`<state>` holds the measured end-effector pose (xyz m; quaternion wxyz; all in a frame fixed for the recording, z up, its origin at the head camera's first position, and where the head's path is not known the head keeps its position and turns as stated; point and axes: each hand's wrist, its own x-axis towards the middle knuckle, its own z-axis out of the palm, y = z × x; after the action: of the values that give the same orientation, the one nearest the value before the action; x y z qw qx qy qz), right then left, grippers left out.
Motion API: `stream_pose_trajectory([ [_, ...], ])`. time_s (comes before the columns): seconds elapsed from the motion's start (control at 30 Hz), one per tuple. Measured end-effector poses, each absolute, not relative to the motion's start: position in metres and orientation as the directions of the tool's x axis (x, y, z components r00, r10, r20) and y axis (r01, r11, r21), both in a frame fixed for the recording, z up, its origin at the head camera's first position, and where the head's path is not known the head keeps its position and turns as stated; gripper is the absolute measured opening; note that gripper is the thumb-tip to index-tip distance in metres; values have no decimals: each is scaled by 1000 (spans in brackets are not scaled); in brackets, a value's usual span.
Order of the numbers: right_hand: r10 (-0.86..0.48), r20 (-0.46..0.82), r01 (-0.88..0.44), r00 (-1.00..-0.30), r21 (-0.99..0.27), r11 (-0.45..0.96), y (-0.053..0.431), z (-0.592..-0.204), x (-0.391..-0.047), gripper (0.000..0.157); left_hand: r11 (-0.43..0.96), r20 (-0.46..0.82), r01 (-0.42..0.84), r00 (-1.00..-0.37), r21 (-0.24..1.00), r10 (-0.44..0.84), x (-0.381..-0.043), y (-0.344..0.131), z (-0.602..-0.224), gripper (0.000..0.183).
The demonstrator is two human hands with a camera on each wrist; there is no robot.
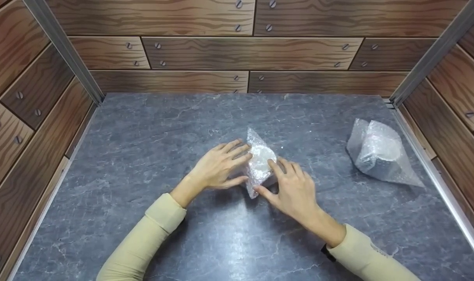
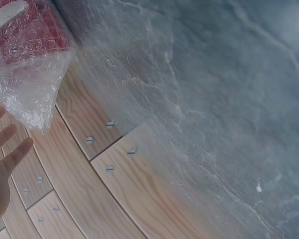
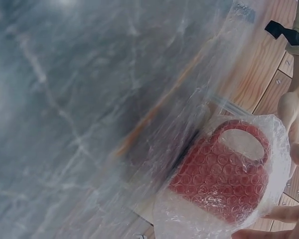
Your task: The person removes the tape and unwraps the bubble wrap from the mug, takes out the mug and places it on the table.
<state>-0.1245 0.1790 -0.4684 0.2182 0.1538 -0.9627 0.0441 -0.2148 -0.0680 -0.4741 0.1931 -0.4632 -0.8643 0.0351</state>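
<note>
A red mug (image 3: 224, 179) stands wrapped in clear bubble wrap (image 1: 255, 177) near the middle of the table; its handle shows through the wrap in the right wrist view. From above, the head view shows a pale round end. My left hand (image 1: 221, 166) is at its left side, fingers spread and fairly straight, with the fingertips at the wrap's edge. On the other side, my right hand (image 1: 297, 191) touches the package, index finger on the pale top and thumb near the lower corner of the wrap. Neither hand's fingers curl round it.
A second bubble-wrapped package (image 1: 381, 150) lies at the right of the dark marbled table (image 1: 163, 121), near the metal rail (image 1: 442, 187). Its contents cannot be made out. Wood-patterned walls (image 1: 252, 52) enclose the back and both sides.
</note>
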Motion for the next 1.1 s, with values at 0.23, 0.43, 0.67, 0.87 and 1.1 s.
stream_pose_trajectory([
  [0.23,-278,443,-332,-852,-49,942,179,-468,-126,85,572,312,783,-495,-245,811,-213,-67,-474,67],
  [0.43,-289,450,-343,-845,-41,939,180,-468,-129,87,568,321,786,-487,-245,812,-212,-67,-473,67],
  [0.67,-306,454,-361,-837,-38,932,183,-470,-133,84,575,336,782,-488,-241,806,-209,-68,-473,66],
  [0.87,-339,469,-399,-816,-33,916,187,-470,-137,79,581,349,776,-488,-246,800,-206,-69,-472,64],
  [1.1,-380,453,-443,-807,-37,896,193,-468,-142,74,582,363,775,-483,-246,797,-201,-70,-471,59],
])
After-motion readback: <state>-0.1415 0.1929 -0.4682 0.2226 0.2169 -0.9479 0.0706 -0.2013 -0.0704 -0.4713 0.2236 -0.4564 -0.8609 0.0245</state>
